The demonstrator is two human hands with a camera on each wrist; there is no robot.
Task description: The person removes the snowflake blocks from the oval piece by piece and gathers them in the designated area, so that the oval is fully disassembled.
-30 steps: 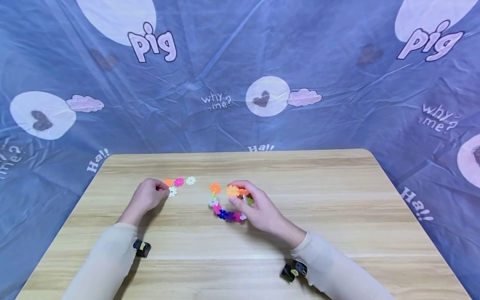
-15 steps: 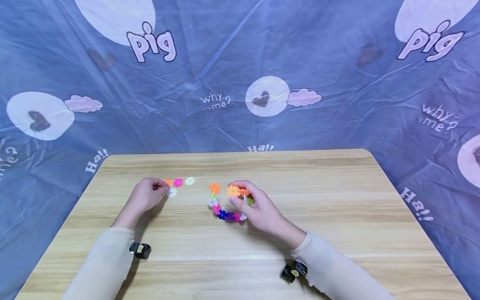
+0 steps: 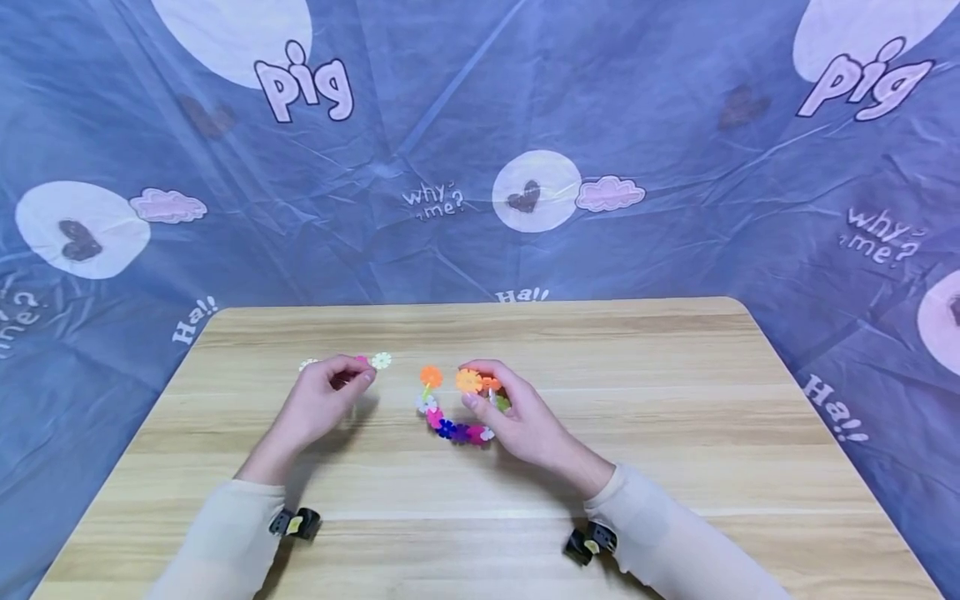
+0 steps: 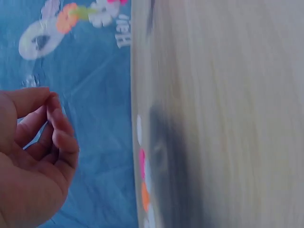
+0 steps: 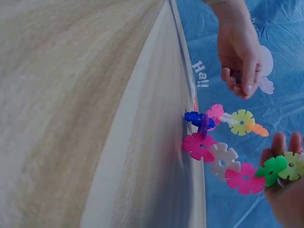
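Observation:
My right hand [image 3: 521,417] grips one end of a curved chain of snowflake building discs [image 3: 446,429] in mixed colours. Between thumb and fingers sits an orange disc [image 3: 468,381]. In the right wrist view, a green disc [image 5: 271,171] lies against the palm. The chain's other end, an orange disc [image 3: 431,377], is free. My left hand [image 3: 322,400] hovers left of the chain, thumb and index fingertips together; no disc shows between them. It partly covers the loose discs, among them a pink disc [image 4: 142,164] and an orange disc [image 4: 145,195].
Two loose white discs, a right one [image 3: 381,360] and a left one [image 3: 307,364], lie on the wooden table [image 3: 675,400]. Behind the table hangs a blue printed cloth [image 3: 450,250]. A small black camera [image 3: 296,523] is strapped to each wrist.
My left hand has left the white disc it was touching and moved right, now hiding the orange disc and uncovering a white disc at left. The right hand and chain have barely moved.

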